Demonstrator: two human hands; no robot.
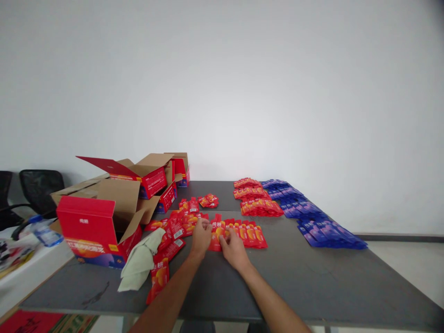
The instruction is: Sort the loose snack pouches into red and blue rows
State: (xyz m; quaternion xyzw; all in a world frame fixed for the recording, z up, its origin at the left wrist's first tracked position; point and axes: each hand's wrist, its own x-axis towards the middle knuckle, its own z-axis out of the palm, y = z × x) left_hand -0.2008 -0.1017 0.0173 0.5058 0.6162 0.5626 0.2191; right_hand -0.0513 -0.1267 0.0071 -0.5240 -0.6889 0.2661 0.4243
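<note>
The left hand (201, 237) and right hand (233, 249) are bare. So are the wrists (244, 266), the left forearm (176, 287) and the right forearm (268, 298), as far as the lower edge of the view. Each forearm is broad there and tapers smoothly. The fingers' finer details are too small to tell. Low down show two dark, plain patches, seemingly trouser legs (197, 327), mostly cut off.

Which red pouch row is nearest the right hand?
The frontmost fanned row, right at the right hand; the other red rows lie farther back, beside the blue rows.
</note>
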